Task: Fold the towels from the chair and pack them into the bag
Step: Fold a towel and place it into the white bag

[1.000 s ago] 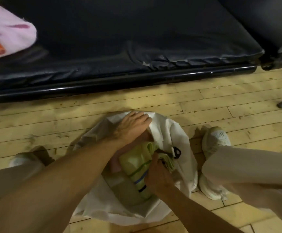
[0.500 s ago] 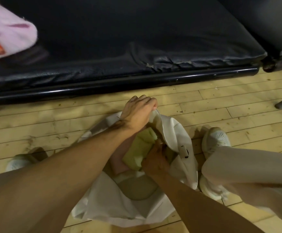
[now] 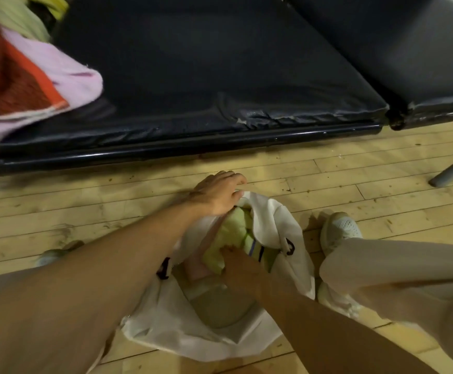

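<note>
A white bag [image 3: 166, 322] lies open on the wooden floor between my feet. Inside it sits a folded light-green towel [image 3: 233, 230] with a striped edge, beside a pink one [image 3: 197, 268]. My left hand [image 3: 217, 195] grips the bag's far rim and holds it up. My right hand [image 3: 240, 268] is inside the bag's mouth, fingers pressing down on the green towel. More towels, pink, orange-red and pale green [image 3: 23, 76], are piled at the left end of the black chair seat [image 3: 206, 76].
The black padded seat's front rail [image 3: 193, 147] runs across just beyond the bag. A second seat [image 3: 422, 49] adjoins on the right, with a grey metal leg [image 3: 452, 168] on the floor. My white shoes [image 3: 338, 230] flank the bag.
The left hand lifted the bag's far rim up and away. The right hand pushed the green towel deeper into the bag. The view tilted up, showing more of the towel pile.
</note>
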`<state>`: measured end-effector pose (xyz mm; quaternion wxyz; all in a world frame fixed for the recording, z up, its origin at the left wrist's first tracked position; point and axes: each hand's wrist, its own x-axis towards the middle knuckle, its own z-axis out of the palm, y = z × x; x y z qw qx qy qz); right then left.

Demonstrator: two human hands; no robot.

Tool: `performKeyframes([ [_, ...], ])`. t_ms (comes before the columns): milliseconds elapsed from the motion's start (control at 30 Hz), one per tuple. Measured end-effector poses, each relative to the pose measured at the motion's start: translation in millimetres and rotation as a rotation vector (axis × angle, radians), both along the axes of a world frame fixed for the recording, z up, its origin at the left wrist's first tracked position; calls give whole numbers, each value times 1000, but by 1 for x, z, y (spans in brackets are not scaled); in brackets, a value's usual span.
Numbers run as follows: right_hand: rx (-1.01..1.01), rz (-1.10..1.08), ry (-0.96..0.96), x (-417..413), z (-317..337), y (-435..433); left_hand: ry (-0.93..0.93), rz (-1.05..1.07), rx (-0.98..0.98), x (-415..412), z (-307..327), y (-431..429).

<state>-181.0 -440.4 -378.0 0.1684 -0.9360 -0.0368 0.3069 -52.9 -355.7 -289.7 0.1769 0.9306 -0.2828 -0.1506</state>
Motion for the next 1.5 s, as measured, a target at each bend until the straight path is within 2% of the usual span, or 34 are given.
performKeyframes([
  [167, 69, 116, 132, 8, 50, -11, 158, -76, 126, -14, 52, 20],
  [300, 71, 64, -35, 12, 122, -18, 93, -92, 206, -31, 112, 42],
  [433, 38, 76, -182, 9, 190, -21, 21, -91, 183, -54, 164, 67],
  [533, 136, 13, -219, 12, 226, -22, -61, -31, 104, -67, 201, 84],
  [667, 334, -79, -328, 18, 278, -16, -250, 213, -179, -67, 237, 120],
  [800, 454, -102, -508, 45, 320, 5, -416, 389, -216, -57, 258, 167],
  [933, 615, -164, -564, 89, 332, 49, -502, 596, -170, -46, 260, 215],
  [1033, 686, -161, -550, 124, 333, 94, -561, 756, -218, -34, 248, 245],
  [1100, 730, -115, -551, 139, 332, 129, -537, 830, -274, -29, 243, 257],
  [1167, 705, -58, -526, 143, 328, 164, -486, 950, -340, -28, 243, 264],
  [1267, 565, 79, -417, 139, 315, 205, -498, 1159, -518, -28, 249, 275],
  [1333, 480, 155, -422, 137, 305, 219, -500, 1197, -608, -30, 250, 280],
  [1400, 454, 172, -491, 139, 300, 221, -465, 1190, -616, -32, 249, 277],
  [1500, 530, 103, -608, 143, 303, 210, -452, 1151, -625, -33, 249, 265],
])
